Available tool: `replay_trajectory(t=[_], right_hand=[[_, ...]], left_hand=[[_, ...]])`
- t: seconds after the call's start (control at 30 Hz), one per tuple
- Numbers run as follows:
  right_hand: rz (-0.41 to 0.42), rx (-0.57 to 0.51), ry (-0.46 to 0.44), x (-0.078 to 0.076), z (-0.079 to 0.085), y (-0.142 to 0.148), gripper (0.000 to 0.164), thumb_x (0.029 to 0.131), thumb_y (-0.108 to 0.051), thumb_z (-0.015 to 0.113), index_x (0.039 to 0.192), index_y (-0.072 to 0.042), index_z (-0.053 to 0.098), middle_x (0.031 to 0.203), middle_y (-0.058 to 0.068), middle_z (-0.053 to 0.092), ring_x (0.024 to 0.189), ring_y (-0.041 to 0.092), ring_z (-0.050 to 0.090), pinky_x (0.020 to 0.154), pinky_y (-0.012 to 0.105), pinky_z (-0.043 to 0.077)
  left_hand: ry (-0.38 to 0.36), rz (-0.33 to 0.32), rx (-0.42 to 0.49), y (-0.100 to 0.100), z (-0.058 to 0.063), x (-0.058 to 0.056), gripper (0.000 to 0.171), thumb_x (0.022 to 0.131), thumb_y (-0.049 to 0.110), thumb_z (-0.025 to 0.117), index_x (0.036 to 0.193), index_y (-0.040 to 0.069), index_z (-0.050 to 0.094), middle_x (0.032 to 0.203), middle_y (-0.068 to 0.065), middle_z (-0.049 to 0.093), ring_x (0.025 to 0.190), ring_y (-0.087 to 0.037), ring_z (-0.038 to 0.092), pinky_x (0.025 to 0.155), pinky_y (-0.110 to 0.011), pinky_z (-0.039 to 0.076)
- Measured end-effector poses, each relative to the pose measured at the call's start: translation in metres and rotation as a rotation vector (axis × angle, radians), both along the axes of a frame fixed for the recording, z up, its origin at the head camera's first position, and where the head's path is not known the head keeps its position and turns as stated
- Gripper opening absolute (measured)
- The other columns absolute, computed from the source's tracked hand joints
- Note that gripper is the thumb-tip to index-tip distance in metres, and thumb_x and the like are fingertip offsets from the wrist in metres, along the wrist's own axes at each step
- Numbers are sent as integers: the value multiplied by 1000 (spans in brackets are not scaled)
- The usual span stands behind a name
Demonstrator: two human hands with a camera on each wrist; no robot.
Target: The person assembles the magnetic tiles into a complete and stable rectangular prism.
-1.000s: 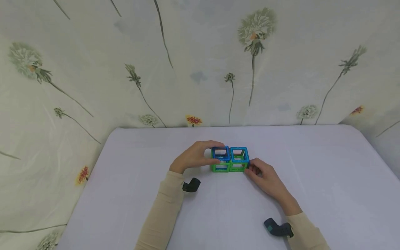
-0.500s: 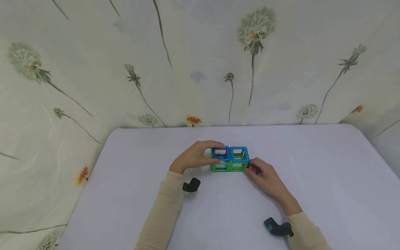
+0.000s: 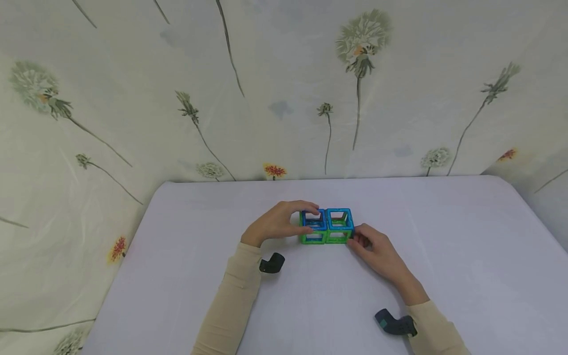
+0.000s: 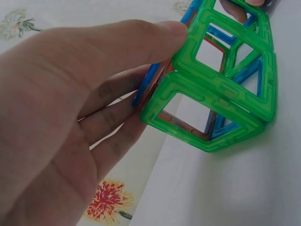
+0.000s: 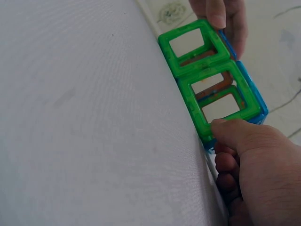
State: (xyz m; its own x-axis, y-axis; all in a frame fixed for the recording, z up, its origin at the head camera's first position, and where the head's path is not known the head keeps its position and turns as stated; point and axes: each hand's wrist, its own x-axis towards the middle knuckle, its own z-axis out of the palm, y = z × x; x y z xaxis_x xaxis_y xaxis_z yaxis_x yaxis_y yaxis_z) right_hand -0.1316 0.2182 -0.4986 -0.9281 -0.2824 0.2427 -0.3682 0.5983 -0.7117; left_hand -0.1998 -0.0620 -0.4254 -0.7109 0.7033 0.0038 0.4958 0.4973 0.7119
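Note:
Two joined cubes of magnetic tiles stand on the table, with green square tiles along the near side and blue squares on top. At the left cube, my left hand holds the blue top tile between the thumb on its near edge and the fingers at its far edge. My right hand pinches the right end of the cubes; in the right wrist view its thumb rests on the corner of a green tile. Its curled fingers partly hide the right end. Red or orange tiles show inside through the open frames.
A white-covered table lies under the cubes. Behind it hangs a cloth printed with dandelions. Black wrist devices, one by the left wrist and one by the right wrist, stick out over the table.
My left index finger has bent down slightly over the far edge of the left blue tile, which now sits a little lower. The right hand and the cubes have stayed in place.

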Motion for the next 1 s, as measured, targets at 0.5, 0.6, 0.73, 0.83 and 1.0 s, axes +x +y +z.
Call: replay_trajectory(t=[0.5,0.6,0.73,0.83,1.0], right_hand=[[-3,-5,-9,1,3,-1,13,88,-15,67,97,-16,58,78,-7,50,72,5,46,62,17,41],[-1,-3,-10,1,4,-1,13,88,-15,67,98,-16,58,78,-7,50,73,5,47,62,17,42],[-5,3,-7,0,5,-2,14,88,-15,67,98,-16,58,78,-7,50,72,5,47,62,17,42],[-10,6,-7,0,5,-1,13,88,-16,67,97,-17,58,78,-7,50,72,5,47,62,18,42],[-6,-9,-13,2,3,0,12,88,-16,67,97,-17,58,77,-7,50,72,5,47,61,17,42]], left_hand=[[19,-15,3,0,-4,-2,39,85,31,70,122,21,61,137,9,52,131,-9,44,110,-37,36],[22,-15,4,0,-4,-1,38,86,31,69,122,21,61,137,9,52,131,-10,44,110,-37,36],[33,-19,1,-1,-4,-1,38,86,31,69,122,22,60,137,8,52,131,-10,44,110,-36,36],[38,-24,7,-1,-4,-1,38,86,31,69,122,21,60,137,8,52,131,-10,44,111,-36,36],[17,-45,40,0,-5,0,39,86,30,68,123,17,60,138,4,52,131,-12,44,110,-38,36]])
